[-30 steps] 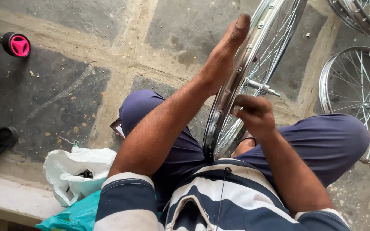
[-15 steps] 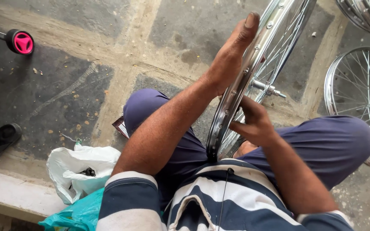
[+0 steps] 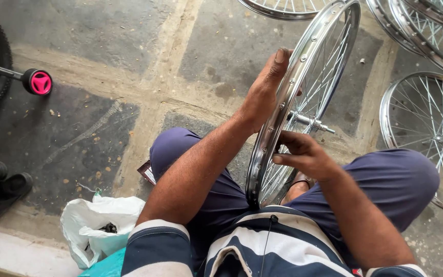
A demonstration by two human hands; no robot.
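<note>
Upright, wheel rim (image 3: 303,66) stands between left hand (image 3: 263,92) and right hand (image 3: 303,154).

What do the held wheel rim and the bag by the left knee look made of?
Wheel rim: apparently chromed steel, judging by its bright mirror shine; thin wire spokes look like metal too. White bag: thin plastic film, crinkled and slightly translucent.
</note>
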